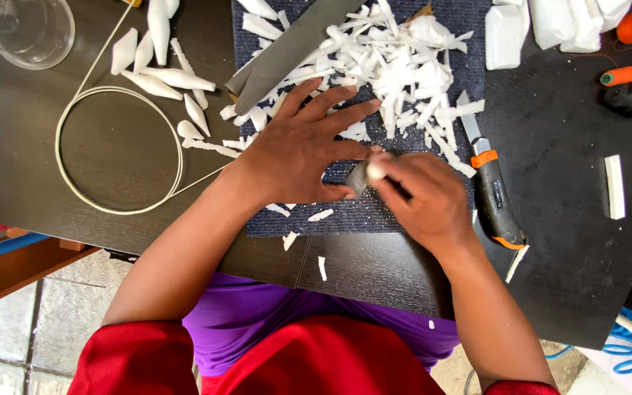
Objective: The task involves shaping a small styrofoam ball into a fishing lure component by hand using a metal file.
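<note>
A small white foam piece (376,170) sits pinched in the fingertips of the right hand (426,201), pressed against the end of a small grey block (358,178) that lies on the dark blue ribbed mat (404,212) near the front edge of the black table (565,241). The right hand's fingers are curled closed around the white piece, so only its rounded tip shows. The left hand (303,150) lies flat on the mat with its fingers spread open, the thumb and forefinger bracing the grey block on its near and far sides.

Behind the hands, a heap of white foam shavings (396,66) covers the far half of the mat, and a long grey flat file (287,51) lies slanted across the mat's upper left corner. Just right of the right hand, a utility knife (493,190) with a black and orange handle lies on the mat's right edge, blade pointing away. Left of the mat, several carved white foam shapes (156,58), pointed at the ends, lie beside a coil of pale cord (64,157). A clear glass cup (29,29) stands at the far left corner. On the right, a white rectangular stick (614,186) lies alone, with orange, yellow and black thread spools (627,77) beyond it and white foam blocks (543,25) at the far edge.
</note>
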